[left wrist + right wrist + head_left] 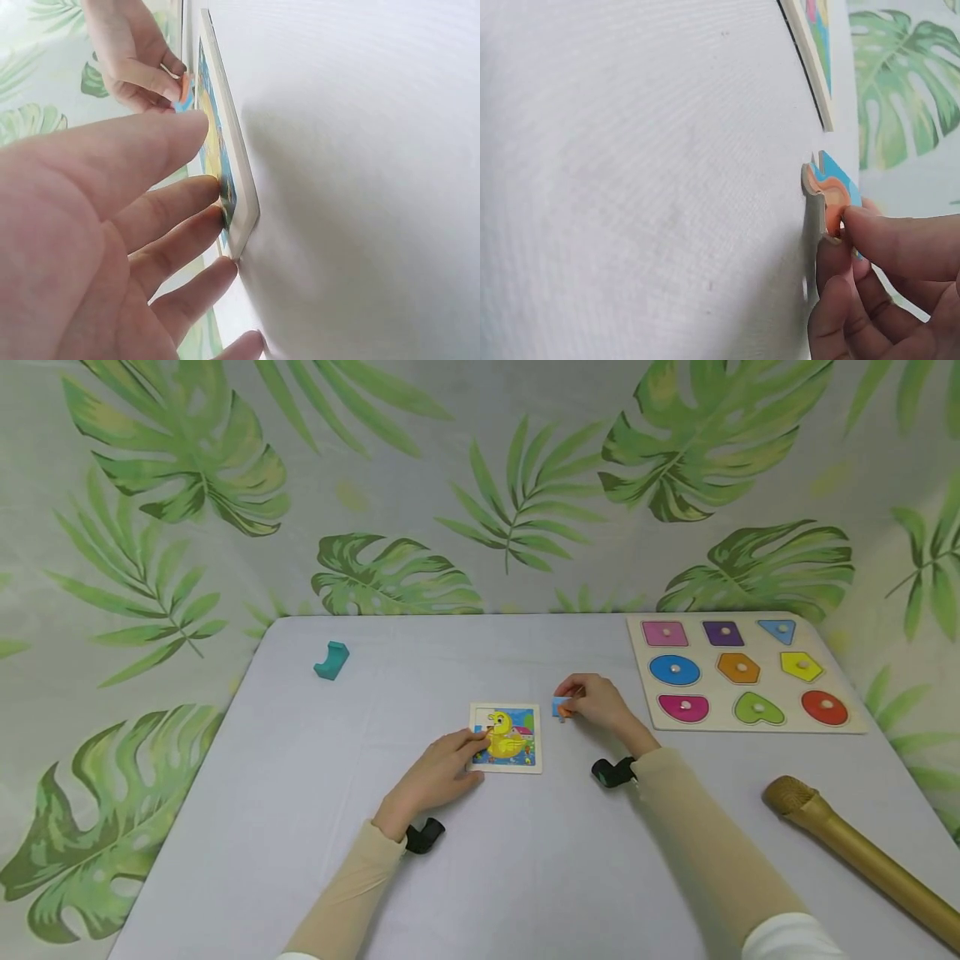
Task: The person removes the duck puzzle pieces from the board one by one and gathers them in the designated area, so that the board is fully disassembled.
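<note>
A small square wooden puzzle (521, 733) with a yellow duck picture lies mid-table. Its upper left part shows a pale bare patch. My left hand (442, 774) rests its fingertips on the puzzle's left side, fingers fairly straight; the left wrist view shows them against the picture and the pale edge of the frame. To the right of the puzzle, my right hand (597, 703) pinches a blue and orange puzzle piece (834, 187) between thumb and fingers, close over the tabletop. Part of the piece is hidden behind the fingertips.
A shape board (645, 714) with several knobbed coloured shapes lies at the back right. In front of it is a gold microphone (847, 839). A teal curved block (332, 661) sits at the back left. A leaf-patterned cloth (525, 585) hangs behind the table.
</note>
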Demonstrator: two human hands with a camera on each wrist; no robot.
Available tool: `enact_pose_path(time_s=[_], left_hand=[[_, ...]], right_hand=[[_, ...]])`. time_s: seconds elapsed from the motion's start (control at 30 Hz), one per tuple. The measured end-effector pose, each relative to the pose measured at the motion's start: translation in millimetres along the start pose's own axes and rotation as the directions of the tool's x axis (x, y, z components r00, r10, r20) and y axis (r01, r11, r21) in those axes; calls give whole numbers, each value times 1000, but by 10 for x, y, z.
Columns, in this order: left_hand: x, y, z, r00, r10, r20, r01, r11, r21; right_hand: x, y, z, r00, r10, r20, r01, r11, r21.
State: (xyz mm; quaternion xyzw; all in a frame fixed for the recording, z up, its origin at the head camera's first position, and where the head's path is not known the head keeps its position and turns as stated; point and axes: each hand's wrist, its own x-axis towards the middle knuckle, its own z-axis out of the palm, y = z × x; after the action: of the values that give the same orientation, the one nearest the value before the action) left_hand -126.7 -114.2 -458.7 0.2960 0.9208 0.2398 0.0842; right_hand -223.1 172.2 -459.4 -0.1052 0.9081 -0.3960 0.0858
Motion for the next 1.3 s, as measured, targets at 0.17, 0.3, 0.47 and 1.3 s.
enact_pose_path(time_s=[0.17,0.3,0.47,1.3], left_hand=[[27,13,23,1000,-2,-23,2,1000,8],[48,35,38,999,-3,-36,3,1000,7],[60,75,43,1000,5,-25,-5,1000,0],[98,48,83,998,62,32,-64,996,55]], right_hand=[[-5,4,35,1000,-25,-13,25,999,-28],[-13,-14,52,999,-34,-31,32,998,-62],[-10,-27,69,999,-31,-35,27,995,-101],[79,-423,457,942,-253,223,263,965,-16]])
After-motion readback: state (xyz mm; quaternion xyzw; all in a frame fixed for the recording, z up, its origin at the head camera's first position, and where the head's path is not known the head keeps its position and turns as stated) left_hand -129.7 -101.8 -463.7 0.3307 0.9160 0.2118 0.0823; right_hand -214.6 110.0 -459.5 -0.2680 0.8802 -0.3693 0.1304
